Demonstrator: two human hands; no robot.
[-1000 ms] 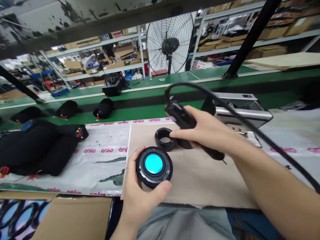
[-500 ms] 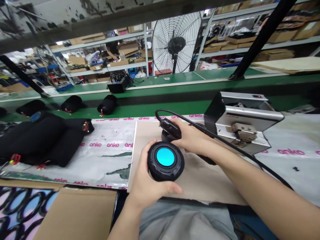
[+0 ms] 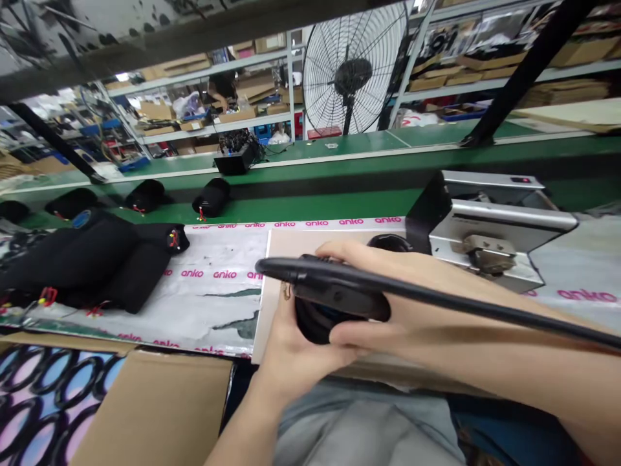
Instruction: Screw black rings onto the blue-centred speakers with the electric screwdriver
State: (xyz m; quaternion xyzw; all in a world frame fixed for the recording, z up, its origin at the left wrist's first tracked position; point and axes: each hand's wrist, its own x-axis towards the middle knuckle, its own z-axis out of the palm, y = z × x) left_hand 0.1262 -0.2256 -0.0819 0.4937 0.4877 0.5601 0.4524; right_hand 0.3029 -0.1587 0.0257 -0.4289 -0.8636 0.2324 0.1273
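Note:
My left hand [image 3: 287, 362] is closed around the side of a round black speaker-like cylinder [image 3: 309, 323] above the beige board. My right hand [image 3: 412, 301] grips a black corded hand tool [image 3: 339, 294], held over the cylinder's top. The tool and its thick cable [image 3: 466, 304] cover most of the cylinder's upper face, so the contact point is hidden. Behind my right hand, a dark rounded object [image 3: 391, 243] shows on the board [image 3: 286, 243].
A silver metal device [image 3: 504, 226] stands at the right. Black fabric-covered cylinders [image 3: 97, 259] with coloured wires are piled at the left, and others [image 3: 212, 197] stand on the green bench. A carton [image 3: 160, 401] with black rings [image 3: 43, 369] sits lower left. A large fan [image 3: 353, 77] is behind.
My right hand has brought the tool from behind the cylinder to over its top, hiding the bright blue disc. My left hand keeps its hold; the camera view has shifted slightly.

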